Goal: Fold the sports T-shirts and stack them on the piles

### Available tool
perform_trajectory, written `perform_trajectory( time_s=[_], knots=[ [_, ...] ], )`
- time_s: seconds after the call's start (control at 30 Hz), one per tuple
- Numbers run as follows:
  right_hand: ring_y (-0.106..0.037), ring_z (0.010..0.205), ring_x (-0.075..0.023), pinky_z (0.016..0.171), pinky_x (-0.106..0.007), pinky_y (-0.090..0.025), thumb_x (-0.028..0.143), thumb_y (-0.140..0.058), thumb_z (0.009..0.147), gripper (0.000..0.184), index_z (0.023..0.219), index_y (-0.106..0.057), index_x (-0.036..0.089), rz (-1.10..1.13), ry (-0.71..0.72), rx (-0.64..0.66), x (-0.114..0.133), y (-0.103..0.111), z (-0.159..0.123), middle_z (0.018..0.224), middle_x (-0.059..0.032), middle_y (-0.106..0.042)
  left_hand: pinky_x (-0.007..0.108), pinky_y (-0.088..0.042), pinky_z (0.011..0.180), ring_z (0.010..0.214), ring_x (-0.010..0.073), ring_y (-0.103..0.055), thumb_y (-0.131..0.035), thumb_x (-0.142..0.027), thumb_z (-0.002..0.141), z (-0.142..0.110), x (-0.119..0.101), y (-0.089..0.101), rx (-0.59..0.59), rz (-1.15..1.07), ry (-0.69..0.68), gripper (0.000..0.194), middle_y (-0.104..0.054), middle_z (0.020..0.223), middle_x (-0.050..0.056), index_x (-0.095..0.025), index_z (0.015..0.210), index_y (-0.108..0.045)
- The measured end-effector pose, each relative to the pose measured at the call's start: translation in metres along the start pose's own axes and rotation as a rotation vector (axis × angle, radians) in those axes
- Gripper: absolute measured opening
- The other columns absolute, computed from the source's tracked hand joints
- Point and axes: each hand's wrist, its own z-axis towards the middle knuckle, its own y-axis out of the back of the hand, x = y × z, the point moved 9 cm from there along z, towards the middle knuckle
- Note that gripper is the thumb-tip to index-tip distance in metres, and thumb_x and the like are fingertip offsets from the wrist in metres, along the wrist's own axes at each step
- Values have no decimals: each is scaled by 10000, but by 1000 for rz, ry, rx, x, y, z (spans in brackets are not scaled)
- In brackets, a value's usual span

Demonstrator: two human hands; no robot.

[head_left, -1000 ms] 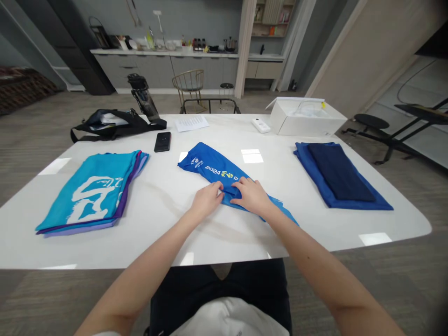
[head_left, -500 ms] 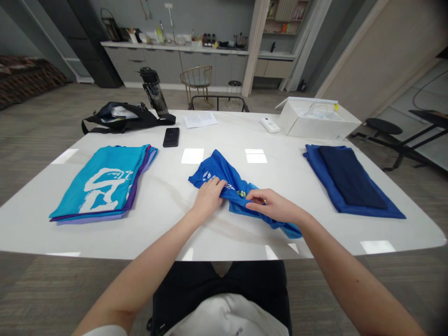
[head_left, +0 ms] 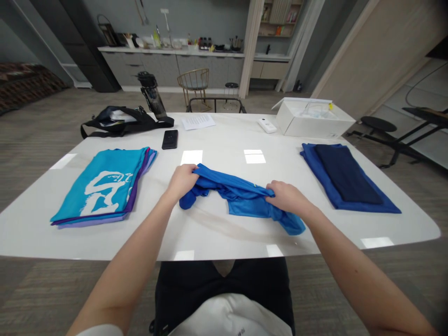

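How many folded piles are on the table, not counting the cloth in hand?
2: the turquoise-topped pile left of the left hand, and the navy-topped pile right of the right hand. Both hands grip the separate blue cloth.

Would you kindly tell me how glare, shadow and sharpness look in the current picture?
In the head view, bright, hard-edged rectangles of glare show on the white tabletop; in the head view, a faint, soft shadow lies below the blue garment; also in the head view, the printed sheet is too indistinct to read.
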Motion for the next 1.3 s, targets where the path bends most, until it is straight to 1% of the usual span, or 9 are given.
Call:
perform_trajectory(
  time_s=[0.13, 0.23, 0.43, 0.53, 0.83, 1.0, 1.1, 1.2, 1.3],
  knots=[
    [-682, 839, -243, 742, -323, -481, 272, -642, 800, 146, 901, -741, 236, 170, -118, -136, -50, 29, 22, 921, -72, -750, 369, -480, 812, 928, 297, -679, -518, -245, 831, 15, 39, 38, -137, 290, 193, 252, -755, 911, 101, -217, 928, -748],
    [-682, 840, -215, 768, -299, -486, 310, -595, 830, 189, 876, -756, 222, 407, -94, -193, -55, 41, 39, 868, -30, -760, 481, -433, 959, 1139, 358, -613, -524, -221, 848, 15, 30, 36, -193, 490, 151, 392, -696, 1192, 159, -206, 1206, -683],
    [-649, 765, -184, 706, -264, -489, 290, -527, 831, 234, 802, -738, 193, 697, 95, -180, 17, 43, 54, 776, 1, -724, 445, -370, 1049, 1238, 303, -536, -613, -384, 908, -15, -65, -63, 120, 387, -400, 539, -610, 1323, 106, -257, 1423, -516],
    [-642, 791, -175, 736, -257, -490, 271, -523, 835, 219, 843, -729, 197, 747, 200, -176, 48, 44, 50, 816, 6, -727, 415, -375, 1040, 1154, 264, -585, -531, -314, 968, -19, -89, -84, 117, 275, -470, 296, -676, 1185, 80, -230, 1234, -631],
    [-618, 709, -184, 637, -261, -456, 355, -639, 831, 195, 817, -738, 187, 601, -17, -177, -14, 46, 44, 733, -8, -698, 271, -437, 728, 749, 171, -587, -471, -493, 990, 6, -53, -17, -43, -204, -210, 382, -628, 718, -15, -197, 832, -654],
    [-679, 771, -228, 717, -313, -539, 522, -777, 772, 334, 827, -764, 193, 977, 8, -314, -35, 86, 28, 794, -26, -737, 252, -424, 641, 683, 145, -540, -607, -601, 884, 2, -62, 20, 203, -336, -166, 450, -595, 706, -22, -165, 787, -656],
    [-713, 880, -266, 793, -366, -573, 538, -846, 706, 439, 987, -772, 209, 1256, -41, -464, -47, 100, 28, 923, -47, -770, 270, -462, 692, 756, 173, -594, -712, -575, 810, 6, -71, 36, 268, -275, -218, 425, -649, 822, -12, -173, 943, -681],
    [-708, 865, -251, 784, -372, -571, 524, -855, 696, 464, 1009, -762, 194, 1334, -165, -489, -52, 86, 45, 919, -61, -769, 341, -480, 851, 949, 233, -630, -723, -465, 837, 16, -71, 40, 71, -21, -304, 416, -675, 1035, 34, -208, 1157, -657],
    [-639, 688, -183, 645, -306, -517, 474, -849, 667, 367, 820, -733, 162, 1247, -276, -373, -43, 57, 69, 739, -40, -715, 432, -427, 989, 1137, 291, -589, -632, -390, 926, 18, -65, 11, -102, 292, -335, 401, -629, 1200, 102, -221, 1289, -600]
  ],
)
